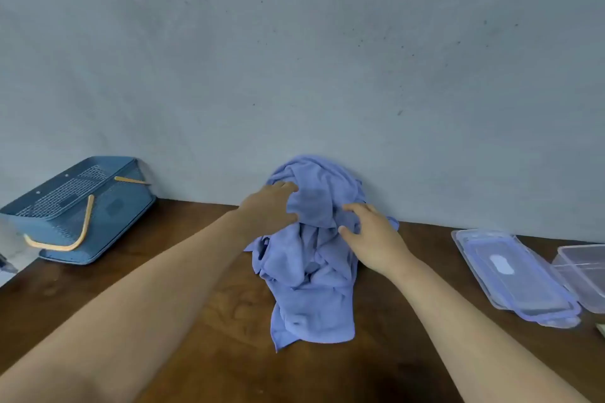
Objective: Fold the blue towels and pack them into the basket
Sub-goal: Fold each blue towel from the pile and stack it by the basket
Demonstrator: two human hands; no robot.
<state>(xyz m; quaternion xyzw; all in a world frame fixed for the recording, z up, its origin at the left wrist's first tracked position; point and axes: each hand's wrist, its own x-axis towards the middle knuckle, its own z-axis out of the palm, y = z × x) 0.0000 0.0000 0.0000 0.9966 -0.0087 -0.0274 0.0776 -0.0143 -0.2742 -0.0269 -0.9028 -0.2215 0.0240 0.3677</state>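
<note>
1. Looking down through the head camera, you have both bare forearms stretched over a brown wooden table [196, 347] toward a crumpled heap of blue towels [311, 275].
2. The heap lies at the middle of the table's far edge. Its top is bunched up against the grey wall [327, 59] and a loose tail of it trails toward you.
3. Your left hand [268, 206] grips the upper left of the heap, with a fold of cloth pinched between thumb and curled fingers.
4. Your right hand [370, 235] sits on the upper right of the heap, its fingers curled into the fabric and the thumb pressing the cloth.
5. The blue basket [108, 206] with an orange handle stands tilted at the far left corner, well apart from the towels; you cannot tell what is inside.
6. Near the right edge lies a clear lid [514, 275] with a purple rim, and a clear container [586, 268] sits just beside it.
</note>
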